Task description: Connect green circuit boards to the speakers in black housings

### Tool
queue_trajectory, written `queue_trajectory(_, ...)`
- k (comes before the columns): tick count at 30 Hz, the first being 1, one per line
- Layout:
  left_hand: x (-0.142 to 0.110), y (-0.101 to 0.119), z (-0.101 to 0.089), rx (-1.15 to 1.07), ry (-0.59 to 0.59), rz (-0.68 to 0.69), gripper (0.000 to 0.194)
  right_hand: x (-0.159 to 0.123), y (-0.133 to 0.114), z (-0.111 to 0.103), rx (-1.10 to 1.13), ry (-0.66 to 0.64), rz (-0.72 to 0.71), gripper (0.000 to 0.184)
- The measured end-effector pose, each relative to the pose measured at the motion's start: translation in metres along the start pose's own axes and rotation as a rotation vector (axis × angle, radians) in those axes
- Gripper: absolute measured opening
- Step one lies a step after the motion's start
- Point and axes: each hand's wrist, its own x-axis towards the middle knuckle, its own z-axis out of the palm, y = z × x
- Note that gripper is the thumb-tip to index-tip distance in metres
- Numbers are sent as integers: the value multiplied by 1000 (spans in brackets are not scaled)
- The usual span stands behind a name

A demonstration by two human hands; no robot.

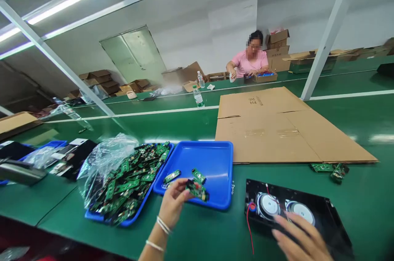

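My left hand (176,198) pinches a small green circuit board (197,190) above the near edge of a blue tray (227,170). A few more boards lie inside that tray, one of them a loose green board (172,176). To its left, a second blue tray (129,222) carries a heap of circuit boards (132,183) beside a clear plastic bag (104,158). My right hand (300,236), slightly blurred, hovers with fingers spread over a black speaker housing (286,195). Two round speakers (268,204) and a red wire (250,232) show in the housing; the fingers partly cover the second speaker.
A flat cardboard sheet (264,129) lies beyond the housing, with circuit boards (321,167) at its near edge. A water bottle (198,97) stands farther back. Across the bench sits a person in pink (250,62). A white post (332,31) rises at right.
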Motion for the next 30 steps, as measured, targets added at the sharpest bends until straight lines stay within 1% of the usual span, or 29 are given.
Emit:
queue_trajectory(1, -21, -6, 8, -43, 18, -27, 56, 11, -13, 7, 33, -61, -115, 29)
queue_trajectory(2, -40, -12, 17, -115, 46, -64, 54, 22, -24, 12, 57, -103, -179, 27)
queue_trajectory(3, -56, -16, 25, -263, 74, -149, 51, 31, -34, 17, 83, -143, -218, 26)
queue_trajectory(4, -70, -20, 34, -381, 97, -220, 48, 38, -41, 20, 109, -160, -234, 26)
queue_trajectory(6, -90, -25, 50, -536, 118, -314, 45, 45, -48, 24, 170, -177, -233, 26)
queue_trajectory(9, -105, -27, 65, -614, 82, -369, 43, 46, -50, 27, 315, -159, -235, 29)
queue_trajectory(11, -110, -27, 69, -622, 55, -387, 42, 45, -50, 30, 414, -158, -220, 33)
queue_trajectory(13, -112, -26, 71, -630, 33, -400, 41, 45, -50, 34, 481, -149, -172, 33)
queue_trajectory(16, -112, -25, 71, -649, 8, -414, 43, 47, -51, 44, 482, -143, -75, 26)
queue_trajectory(17, -112, -25, 72, -649, 5, -417, 43, 48, -51, 47, 475, -159, -57, 24)
queue_trajectory(19, -112, -23, 74, -640, 6, -425, 43, 51, -52, 51, 472, -253, -18, 28)
queue_trajectory(21, -111, -21, 77, -616, -6, -440, 45, 53, -54, 54, 487, -390, 29, 37)
queue_trajectory(23, -109, -21, 80, -587, -23, -459, 45, 53, -57, 56, 492, -500, 67, 40)
queue_trajectory(26, -106, -22, 83, -564, -24, -476, 43, 52, -62, 56, 457, -544, 136, 37)
queue_trajectory(28, -105, -25, 84, -559, -15, -480, 45, 52, -65, 55, 453, -546, 198, 36)
queue_trajectory(30, -104, -28, 84, -550, -6, -482, 49, 53, -66, 54, 485, -525, 223, 36)
